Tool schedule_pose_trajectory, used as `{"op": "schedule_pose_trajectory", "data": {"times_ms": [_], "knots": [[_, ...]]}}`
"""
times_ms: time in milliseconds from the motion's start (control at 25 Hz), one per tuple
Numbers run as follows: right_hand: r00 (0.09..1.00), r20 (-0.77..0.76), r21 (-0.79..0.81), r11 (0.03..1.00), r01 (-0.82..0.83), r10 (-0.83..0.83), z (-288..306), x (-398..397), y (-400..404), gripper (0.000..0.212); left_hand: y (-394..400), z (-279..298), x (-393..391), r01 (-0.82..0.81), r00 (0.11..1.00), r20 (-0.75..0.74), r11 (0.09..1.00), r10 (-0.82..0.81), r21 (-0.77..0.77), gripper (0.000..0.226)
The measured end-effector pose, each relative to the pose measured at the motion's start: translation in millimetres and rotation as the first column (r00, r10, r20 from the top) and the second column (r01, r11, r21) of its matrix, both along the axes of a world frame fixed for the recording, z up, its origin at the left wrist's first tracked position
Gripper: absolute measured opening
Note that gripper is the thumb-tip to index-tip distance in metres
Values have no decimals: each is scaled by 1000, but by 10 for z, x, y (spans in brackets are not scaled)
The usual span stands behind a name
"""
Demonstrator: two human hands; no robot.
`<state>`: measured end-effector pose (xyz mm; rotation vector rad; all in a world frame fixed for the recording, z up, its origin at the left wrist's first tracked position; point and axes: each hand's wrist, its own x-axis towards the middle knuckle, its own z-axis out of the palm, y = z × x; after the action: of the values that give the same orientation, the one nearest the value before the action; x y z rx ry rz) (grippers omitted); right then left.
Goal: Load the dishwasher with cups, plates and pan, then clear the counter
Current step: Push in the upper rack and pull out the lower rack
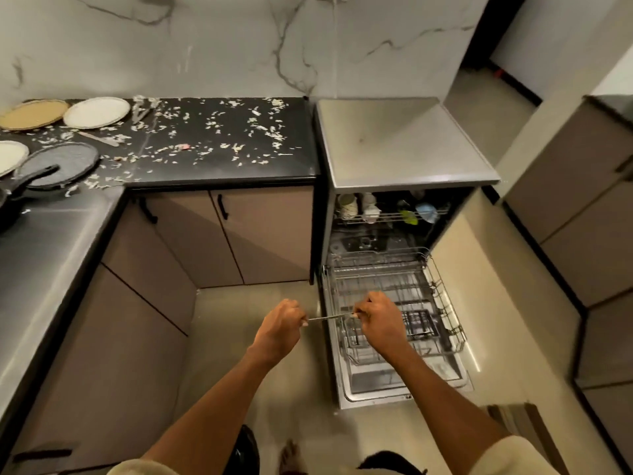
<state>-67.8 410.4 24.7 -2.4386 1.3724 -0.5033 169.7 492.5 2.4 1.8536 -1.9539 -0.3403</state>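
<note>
We pinch a thin utensil (330,316) between left hand (281,325) and right hand (378,322), fingers clamped on its hidden ends, above the rack (442,303); its kind is unclear.

Plates (97,112) on counter (219,166), left of dishwasher (404,145).

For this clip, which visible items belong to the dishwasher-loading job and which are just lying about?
Job items:
- dishwasher, lower rack pulled out
- cups in upper rack
- plates on counter
- pan
- thin metal utensil held by left hand and right hand
- scraps to clear

Lying about:
- cabinet doors
- floor
</note>
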Motion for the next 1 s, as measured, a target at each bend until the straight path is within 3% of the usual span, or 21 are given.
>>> {"op": "schedule_pose_trajectory", "data": {"times_ms": [440,600,1000], "knots": [[985,-18,107,979,174,-173,-281,-2457,317,13,-52,-275,-2304,212,975,-68,977,-212,-1,35],[985,-5,105,979,173,-173,-329,-3131,357,11,-61,-377,-2983,194,976,-110,980,-189,40,34],[991,-11,170,977,132,-132,-552,-3667,-257,12,-523,-486,-3589,65,998,-18,976,-63,208,28]]}}
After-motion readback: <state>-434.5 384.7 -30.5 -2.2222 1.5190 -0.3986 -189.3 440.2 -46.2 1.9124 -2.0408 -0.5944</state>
